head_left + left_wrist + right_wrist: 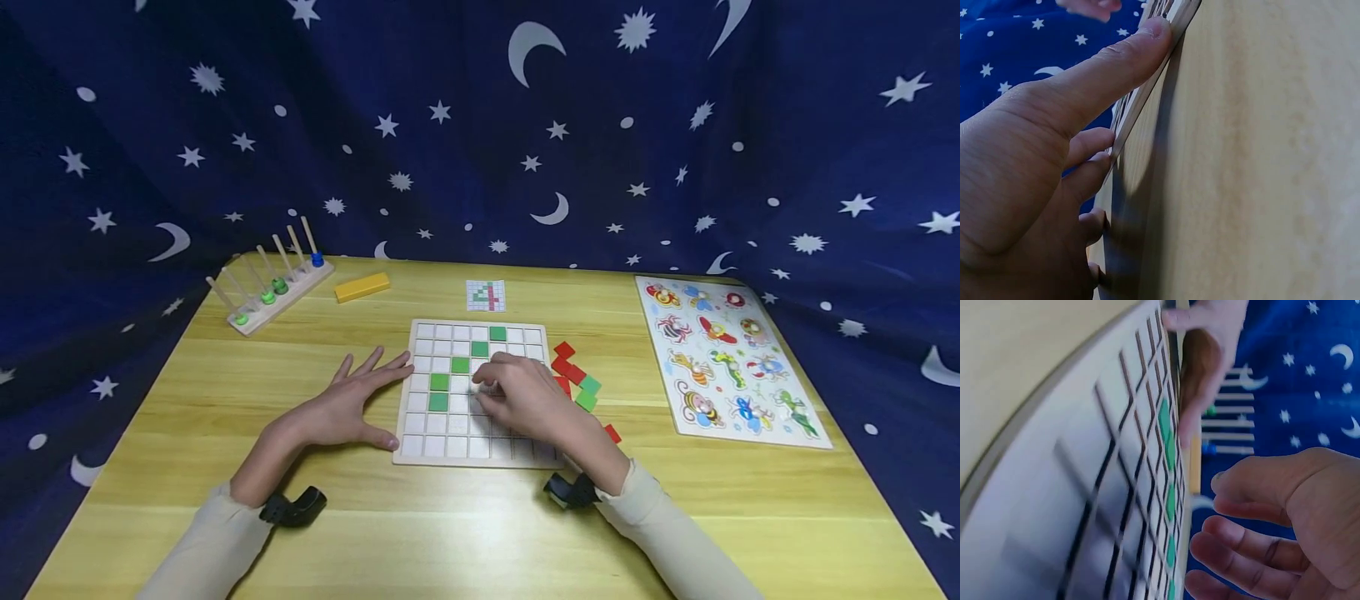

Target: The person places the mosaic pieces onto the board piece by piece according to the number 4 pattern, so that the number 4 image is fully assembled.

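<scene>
A square wooden grid board (405,429) with white cells lies on the table before me. Several green tiles (460,365) sit in its cells, most along a rising diagonal. Spread fingers and thumb of my left hand (337,408) touch the board's left edge; the left wrist view shows that thumb on the rim. Over the board's right half hovers my right hand (528,396), thumb and loosely bent fingers apart with nothing visible between them. Loose red tiles (576,375) and green tiles (586,401) lie beside the board's right edge, some partly hidden by the right hand and forearm.
A small card (486,296) bearing a green and red figure 4 lies behind the board. At the back left are a peg rack (281,300) with coloured rings and a yellow block (362,287). An insect picture board (731,362) lies at the right.
</scene>
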`<action>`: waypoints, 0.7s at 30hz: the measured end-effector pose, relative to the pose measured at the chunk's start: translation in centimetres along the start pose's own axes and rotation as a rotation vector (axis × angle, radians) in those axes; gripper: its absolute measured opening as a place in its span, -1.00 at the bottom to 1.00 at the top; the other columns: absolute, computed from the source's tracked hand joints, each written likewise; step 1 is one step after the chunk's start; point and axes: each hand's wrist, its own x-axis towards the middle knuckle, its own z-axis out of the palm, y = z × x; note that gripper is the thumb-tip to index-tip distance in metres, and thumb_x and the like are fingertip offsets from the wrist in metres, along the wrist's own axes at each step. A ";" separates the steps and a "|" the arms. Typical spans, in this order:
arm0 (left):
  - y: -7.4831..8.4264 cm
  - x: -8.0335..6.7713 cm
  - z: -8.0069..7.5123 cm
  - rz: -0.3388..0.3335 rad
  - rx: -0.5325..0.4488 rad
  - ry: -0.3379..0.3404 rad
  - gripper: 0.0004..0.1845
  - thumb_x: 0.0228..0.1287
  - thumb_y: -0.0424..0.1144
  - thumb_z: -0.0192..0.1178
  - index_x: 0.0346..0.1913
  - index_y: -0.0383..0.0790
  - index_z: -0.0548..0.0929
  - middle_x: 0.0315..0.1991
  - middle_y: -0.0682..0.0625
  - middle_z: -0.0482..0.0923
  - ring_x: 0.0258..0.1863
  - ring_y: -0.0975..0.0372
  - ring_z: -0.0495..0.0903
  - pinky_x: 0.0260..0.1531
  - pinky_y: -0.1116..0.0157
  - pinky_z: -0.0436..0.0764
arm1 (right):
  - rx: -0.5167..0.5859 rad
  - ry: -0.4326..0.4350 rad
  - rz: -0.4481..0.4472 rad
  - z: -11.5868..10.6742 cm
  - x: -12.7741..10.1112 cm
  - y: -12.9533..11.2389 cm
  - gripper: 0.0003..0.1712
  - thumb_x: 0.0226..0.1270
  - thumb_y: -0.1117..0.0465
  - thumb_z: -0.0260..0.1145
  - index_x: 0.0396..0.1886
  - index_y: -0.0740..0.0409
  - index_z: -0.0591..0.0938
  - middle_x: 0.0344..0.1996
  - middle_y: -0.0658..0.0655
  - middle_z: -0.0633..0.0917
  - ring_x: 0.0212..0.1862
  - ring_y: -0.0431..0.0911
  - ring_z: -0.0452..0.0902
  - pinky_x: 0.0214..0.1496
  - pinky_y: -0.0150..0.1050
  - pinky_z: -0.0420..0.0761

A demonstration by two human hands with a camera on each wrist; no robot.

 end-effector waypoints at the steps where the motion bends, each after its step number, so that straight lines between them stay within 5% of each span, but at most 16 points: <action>1: 0.0 0.0 0.0 -0.001 -0.003 -0.001 0.17 -0.11 0.26 0.52 0.57 -0.01 0.20 0.60 0.10 -0.09 0.57 -0.04 -0.32 0.39 -0.24 -0.46 | 0.005 0.013 0.014 -0.3 -0.5 0.4 -0.87 0.21 0.27 0.43 -0.23 0.15 0.78 -0.35 -0.01 0.68 -0.38 -0.21 0.60 -0.39 -0.32 0.56; 21: -0.2 0.0 0.4 0.012 -0.004 0.015 0.17 -0.11 0.28 0.52 0.57 0.01 0.19 0.61 0.12 -0.10 0.57 -0.04 -0.33 0.38 -0.24 -0.46 | -0.144 0.081 0.291 -3.2 -8.8 7.2 -0.80 0.05 0.26 0.56 -0.28 0.12 0.78 -0.50 -0.06 0.57 -0.50 -0.20 0.41 -0.47 -0.25 0.43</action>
